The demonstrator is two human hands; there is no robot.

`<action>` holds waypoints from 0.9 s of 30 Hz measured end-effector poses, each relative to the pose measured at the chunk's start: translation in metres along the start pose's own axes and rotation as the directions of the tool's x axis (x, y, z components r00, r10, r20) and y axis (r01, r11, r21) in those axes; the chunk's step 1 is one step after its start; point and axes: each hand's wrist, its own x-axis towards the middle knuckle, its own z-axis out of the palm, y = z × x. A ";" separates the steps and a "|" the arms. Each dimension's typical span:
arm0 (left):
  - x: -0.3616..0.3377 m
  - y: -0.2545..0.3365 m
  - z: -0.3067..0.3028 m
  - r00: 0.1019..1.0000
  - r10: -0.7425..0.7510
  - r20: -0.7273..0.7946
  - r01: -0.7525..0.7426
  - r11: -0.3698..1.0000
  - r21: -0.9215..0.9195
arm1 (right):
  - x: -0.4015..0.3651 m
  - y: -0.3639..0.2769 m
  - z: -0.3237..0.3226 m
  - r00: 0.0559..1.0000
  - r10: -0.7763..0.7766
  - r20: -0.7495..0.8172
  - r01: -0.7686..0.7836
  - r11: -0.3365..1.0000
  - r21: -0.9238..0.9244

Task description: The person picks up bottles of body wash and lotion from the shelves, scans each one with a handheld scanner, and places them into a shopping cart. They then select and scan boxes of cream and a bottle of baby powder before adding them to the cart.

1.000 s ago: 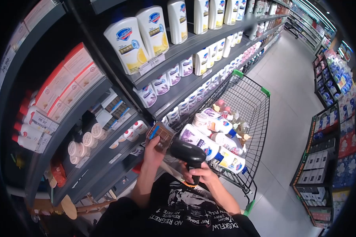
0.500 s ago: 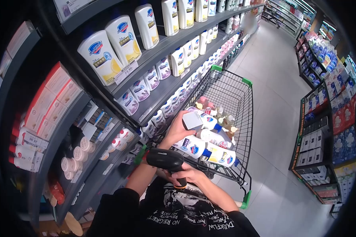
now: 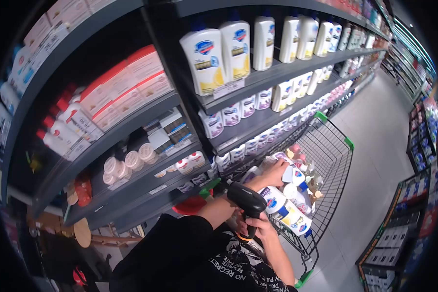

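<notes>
My left hand [image 3: 276, 173] reaches into the shopping cart [image 3: 333, 181], its fingers closed around a small pale grey box [image 3: 289, 175]. Just below the box lies a round white jar [image 3: 290, 190]. White body-wash bottles with blue caps [image 3: 295, 218] are piled at the near end of the cart, and smaller pump bottles [image 3: 316, 183] stand beyond them. Close to my chest, my right hand [image 3: 261, 227] is wrapped round the handle of a black barcode scanner [image 3: 247, 198]. The scanner's head crosses in front of my left forearm.
Shelves of body-wash bottles [image 3: 237, 48] run along the left of the cart. Nearer shelves carry red-and-white boxes [image 3: 126, 87], pink-lidded jars [image 3: 131, 160] and small dark boxes [image 3: 173, 131]. A tiled aisle [image 3: 369, 146] lies to the right, bordered by a display rack [image 3: 399, 228].
My view has swung left, showing more of the near shelves. My left hand has moved with the box from above the bottles down into the pile. The scanner stays in my right hand.
</notes>
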 end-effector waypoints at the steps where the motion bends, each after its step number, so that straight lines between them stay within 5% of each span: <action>1: 0.000 0.004 -0.003 0.999 -0.015 0.031 0.014 1.000 0.003 | 0.000 0.002 -0.004 1.000 -0.019 0.017 0.018 1.000 0.011; 11: -0.006 0.010 0.007 0.986 -0.157 0.058 0.155 0.987 0.042 | 0.006 -0.004 0.004 0.997 -0.068 0.021 0.066 0.995 0.069; 27: -0.023 0.010 -0.011 0.994 -0.105 0.039 0.107 0.993 -0.044 | 0.008 -0.006 0.007 0.996 -0.071 -0.057 0.073 0.997 0.037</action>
